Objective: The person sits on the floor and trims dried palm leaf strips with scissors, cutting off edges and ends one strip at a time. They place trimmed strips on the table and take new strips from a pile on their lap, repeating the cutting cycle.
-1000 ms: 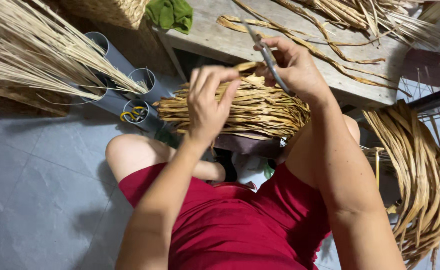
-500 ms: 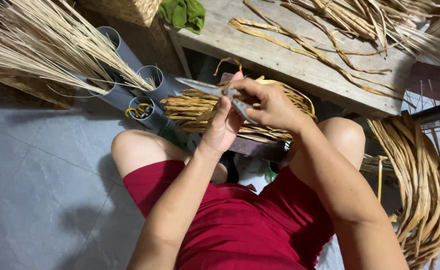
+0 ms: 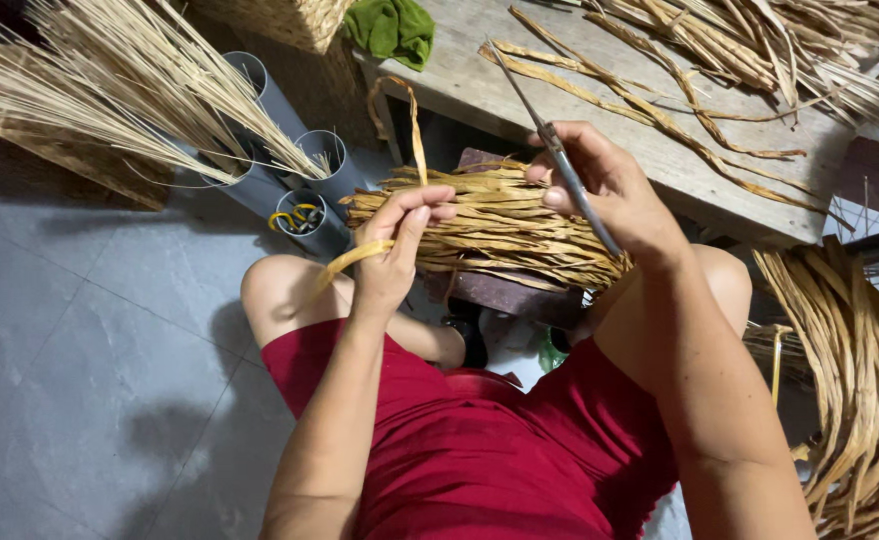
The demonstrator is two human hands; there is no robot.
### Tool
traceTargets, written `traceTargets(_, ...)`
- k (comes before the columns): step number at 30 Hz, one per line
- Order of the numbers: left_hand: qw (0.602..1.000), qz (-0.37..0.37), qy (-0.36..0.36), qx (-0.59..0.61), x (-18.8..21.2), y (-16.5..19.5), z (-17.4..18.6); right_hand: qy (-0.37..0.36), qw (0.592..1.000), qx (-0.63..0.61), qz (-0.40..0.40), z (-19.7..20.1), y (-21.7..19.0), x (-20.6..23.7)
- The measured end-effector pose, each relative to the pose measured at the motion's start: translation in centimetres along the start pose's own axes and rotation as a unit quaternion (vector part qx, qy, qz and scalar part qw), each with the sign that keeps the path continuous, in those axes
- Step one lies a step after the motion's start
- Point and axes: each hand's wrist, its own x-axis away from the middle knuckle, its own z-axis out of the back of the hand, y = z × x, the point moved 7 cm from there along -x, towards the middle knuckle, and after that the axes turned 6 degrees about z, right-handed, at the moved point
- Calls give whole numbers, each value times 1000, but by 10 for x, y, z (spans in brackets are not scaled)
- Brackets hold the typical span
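I sit with a woven piece of dried straw-coloured strips (image 3: 500,225) on my lap. My left hand (image 3: 392,250) pinches one loose strip (image 3: 410,130) that loops up above the weave and trails down past my wrist. My right hand (image 3: 610,190) rests on the right side of the weave and grips a pair of grey metal scissors (image 3: 550,145), blades pointing up and away over the table edge.
A worn wooden table (image 3: 460,85) ahead carries loose dried strips and a green cloth (image 3: 392,28). Grey tubes (image 3: 315,185) holding thin reed stalks stand at the left. A bundle of thick dried fibre (image 3: 860,390) lies at the right. Grey tiled floor is at left.
The scissors have swung from across the weave to pointing up and away. My left hand has pulled a single strip up out of the weave.
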Motion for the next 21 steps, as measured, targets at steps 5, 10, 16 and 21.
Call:
traceTargets(5, 976, -78, 12, -201, 13, 42, 11, -19, 993, 21, -116, 2, 20, 1)
traceTargets(10, 971, -79, -27, -225, 23, 48, 9, -101, 986, 64, -120, -10, 27, -2)
traceTargets(16, 957, -85, -66, -271, 28, 40, 5, -135, 981, 71, -121, -27, 32, -9)
traceTargets(21, 964, -37, -68, -254, 27, 28, 13, -103, 983, 65, -137, -30, 31, -9)
